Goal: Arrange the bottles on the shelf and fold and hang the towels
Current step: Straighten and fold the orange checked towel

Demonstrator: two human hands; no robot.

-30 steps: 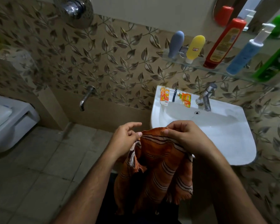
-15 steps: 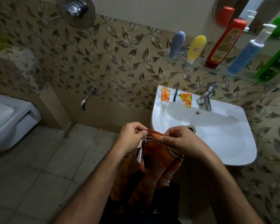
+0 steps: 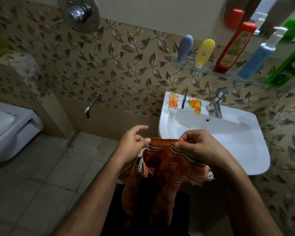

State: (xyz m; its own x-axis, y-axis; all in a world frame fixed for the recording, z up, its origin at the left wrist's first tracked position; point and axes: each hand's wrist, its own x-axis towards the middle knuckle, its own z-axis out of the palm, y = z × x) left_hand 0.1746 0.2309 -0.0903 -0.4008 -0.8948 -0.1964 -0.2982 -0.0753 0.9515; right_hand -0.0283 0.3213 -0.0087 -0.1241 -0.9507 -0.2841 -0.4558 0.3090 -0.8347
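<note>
An orange striped towel (image 3: 167, 167) with a white fringe hangs in front of me, just before the sink. My left hand (image 3: 133, 145) pinches its top edge at the left, with the index finger sticking out. My right hand (image 3: 197, 147) pinches the same edge at the right. Above the sink, a glass shelf (image 3: 209, 69) carries a grey bottle (image 3: 184, 48), a yellow bottle (image 3: 203, 52), a red bottle (image 3: 235, 46), a blue pump bottle (image 3: 257, 58) and a green bottle (image 3: 286, 70), all upright.
A white sink (image 3: 245, 142) with a chrome tap (image 3: 217, 103) stands right behind the towel; several sachets (image 3: 195, 104) lie on its back rim. A wall spout (image 3: 91, 104) and a shower valve (image 3: 78, 11) are on the leaf-patterned wall. A white toilet (image 3: 8, 128) sits at the left.
My hands have moved apart along the towel's top edge, spreading it wider. The left index finger has lifted off the cloth.
</note>
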